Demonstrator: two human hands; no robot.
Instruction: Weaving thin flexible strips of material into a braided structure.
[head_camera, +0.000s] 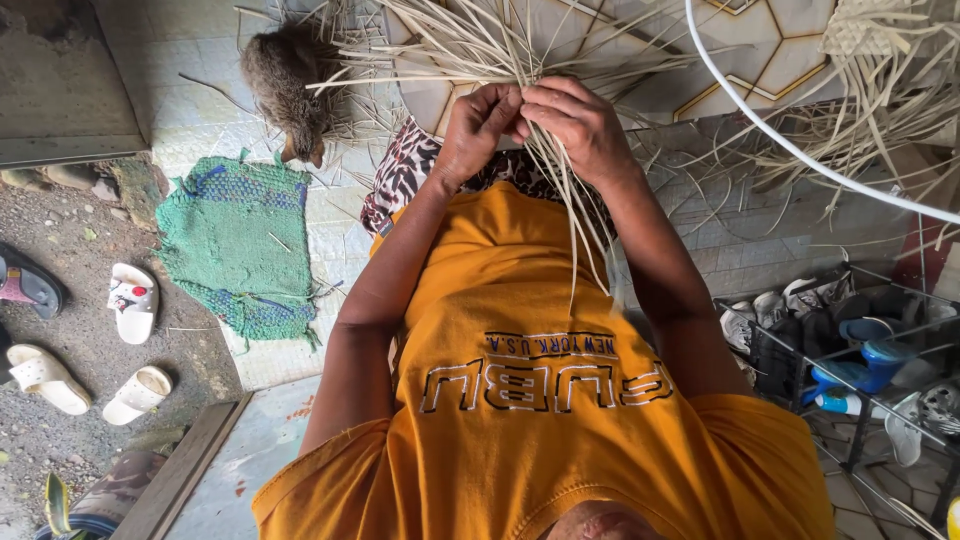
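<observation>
I am pinching a bundle of pale straw strips (520, 60) at the top centre of the frame, my left hand (478, 125) and right hand (577, 122) both closed on them, knuckles touching. Loose ends are trailing down over my orange shirt (520, 400). A brown hen (285, 85) is standing at upper left, above a green woven mat (240, 240).
</observation>
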